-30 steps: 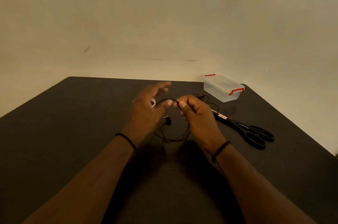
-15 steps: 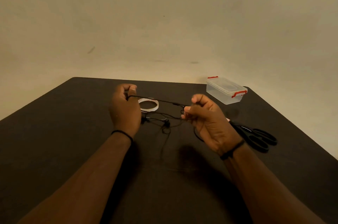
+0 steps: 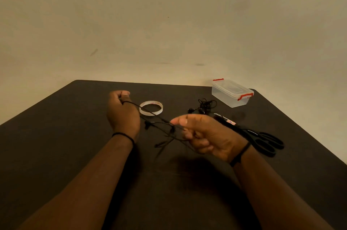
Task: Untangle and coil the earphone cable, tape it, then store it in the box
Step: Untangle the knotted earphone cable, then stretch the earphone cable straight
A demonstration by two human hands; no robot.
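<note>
A black earphone cable [image 3: 159, 120] stretches taut above the dark table between my two hands. My left hand [image 3: 122, 111] grips one end in a closed fist at the left. My right hand [image 3: 202, 134] pinches the cable near its middle, fingers curled, with loose strands and an earbud hanging below. A roll of clear tape [image 3: 151, 108] lies flat just beyond the cable. The clear plastic box [image 3: 231, 94] with red clips stands closed at the far right.
A second tangled black earphone [image 3: 205, 106] lies between the tape and the box. Black scissors [image 3: 262, 139] lie to the right of my right hand. The dark table [image 3: 56, 136] ends at a beige wall behind.
My hands have moved apart from a close pinch, drawing the cable out into a taut line. The left hand went left and closed into a fist; the tape roll came into view.
</note>
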